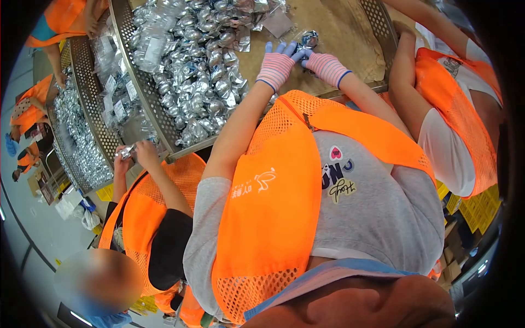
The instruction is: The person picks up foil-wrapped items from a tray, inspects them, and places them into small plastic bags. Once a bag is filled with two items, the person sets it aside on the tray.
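While a foil-wrapped ball [309, 39] is lying upper centre on the counter [350, 33], just above the right hand [327, 68], left hand [276, 66] is spreading its fingers, no hold showing; right grip: cannot tell.

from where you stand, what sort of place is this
Probably a packing or sorting floor in a factory or warehouse: matching orange mesh vests, perforated metal dividers, and a big heap of silvery packets.

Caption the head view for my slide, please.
Gloved hands at a shiny packet beside a silvery heap.
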Available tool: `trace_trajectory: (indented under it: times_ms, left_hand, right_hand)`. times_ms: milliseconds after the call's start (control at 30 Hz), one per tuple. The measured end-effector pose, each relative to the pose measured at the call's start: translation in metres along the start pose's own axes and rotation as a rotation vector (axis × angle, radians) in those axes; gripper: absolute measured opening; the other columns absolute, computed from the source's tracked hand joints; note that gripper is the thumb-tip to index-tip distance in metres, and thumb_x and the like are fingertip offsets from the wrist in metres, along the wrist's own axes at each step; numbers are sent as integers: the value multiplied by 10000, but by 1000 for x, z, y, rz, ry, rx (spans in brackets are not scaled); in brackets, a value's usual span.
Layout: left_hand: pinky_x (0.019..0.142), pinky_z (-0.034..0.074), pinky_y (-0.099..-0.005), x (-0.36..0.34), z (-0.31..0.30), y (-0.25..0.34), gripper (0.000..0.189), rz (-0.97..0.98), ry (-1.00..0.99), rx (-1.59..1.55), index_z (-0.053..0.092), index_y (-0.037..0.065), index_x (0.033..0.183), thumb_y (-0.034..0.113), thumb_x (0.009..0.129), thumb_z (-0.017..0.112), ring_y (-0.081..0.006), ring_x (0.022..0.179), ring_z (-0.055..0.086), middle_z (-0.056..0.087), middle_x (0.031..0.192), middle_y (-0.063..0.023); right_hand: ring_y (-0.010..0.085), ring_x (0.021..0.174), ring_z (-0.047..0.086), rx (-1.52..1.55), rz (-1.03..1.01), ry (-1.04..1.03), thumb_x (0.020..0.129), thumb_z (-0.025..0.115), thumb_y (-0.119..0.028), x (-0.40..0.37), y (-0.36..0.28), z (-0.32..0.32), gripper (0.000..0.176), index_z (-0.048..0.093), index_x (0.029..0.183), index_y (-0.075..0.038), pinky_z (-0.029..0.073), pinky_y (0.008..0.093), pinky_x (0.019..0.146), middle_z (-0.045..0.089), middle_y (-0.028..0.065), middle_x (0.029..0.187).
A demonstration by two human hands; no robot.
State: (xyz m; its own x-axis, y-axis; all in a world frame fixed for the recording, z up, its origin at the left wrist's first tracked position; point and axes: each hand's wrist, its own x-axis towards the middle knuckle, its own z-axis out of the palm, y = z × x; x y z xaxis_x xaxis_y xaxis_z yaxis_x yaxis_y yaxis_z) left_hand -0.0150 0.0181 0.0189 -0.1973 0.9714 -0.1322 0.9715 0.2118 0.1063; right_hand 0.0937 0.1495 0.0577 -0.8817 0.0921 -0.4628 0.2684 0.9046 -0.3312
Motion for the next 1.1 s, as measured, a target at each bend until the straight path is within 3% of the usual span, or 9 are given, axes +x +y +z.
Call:
trace_trajectory:
  times_ms: [500,600,733,833,933,967,1033,1067,1100]
  left_hand:
    - [982,264,-531,3,10,-7,649,18,22,-48,346,292,1305,119,735,603,-230,1217,389,364,1358,-42]
    - [979,282,-511,-13,-13,-16,638,22,-39,-102,340,285,1308,149,743,603,-242,1199,404,371,1347,-62]
    - [960,340,-428,-61,-24,-44,556,-165,156,-249,384,210,1288,186,772,592,-289,1125,461,466,1251,-119]
    - [871,423,-375,-106,-43,-80,422,-304,196,-457,504,123,1183,170,774,599,-328,1016,521,557,1113,-153]
    - [851,423,-395,-168,-50,-99,387,-526,292,-525,549,148,1127,168,746,617,-320,986,531,570,1065,-152]
    - [851,423,-395,-180,-50,-96,387,-540,283,-511,549,148,1127,168,746,617,-320,986,531,570,1065,-152]
    - [861,430,-392,-193,-63,-82,419,-716,-253,-632,559,174,1118,176,710,654,-316,995,528,544,1126,-132]
    - [862,445,-381,-210,-32,-78,479,-473,-82,-341,564,188,1116,180,659,706,-304,998,531,504,1189,-100]
    - [861,451,-378,-207,-33,-70,485,-554,-118,-289,569,185,1107,181,646,721,-299,997,533,490,1203,-91]
  right_hand:
    - [327,748,613,-175,30,-110,816,433,-212,24,0,5,249,599,802,-26,491,425,682,622,166,811]
    - [323,775,610,-344,-128,-76,795,485,-166,19,5,4,163,589,844,-50,497,412,681,614,157,837]
    - [274,887,574,-340,-162,-26,767,525,-72,3,5,0,177,544,939,-105,488,382,697,562,120,931]
    - [304,901,558,-173,-111,127,680,665,-76,-7,8,-12,401,549,1058,-141,472,381,769,566,109,968]
    - [309,882,563,-97,-100,258,727,630,-130,-11,11,-23,296,567,1016,-137,481,392,744,578,117,964]
    - [313,888,559,-57,-144,339,747,628,-163,-14,6,-29,289,569,1029,-140,477,384,753,582,111,980]
    - [304,892,559,4,-123,377,740,643,-156,-11,4,-24,300,570,1030,-136,474,373,759,582,102,996]
    - [295,896,560,45,-88,415,732,658,-148,-10,3,-22,312,571,1031,-131,471,363,765,581,93,1011]
    - [287,879,567,45,-90,423,737,648,-129,-9,-4,-23,278,581,1006,-127,476,354,748,594,90,989]
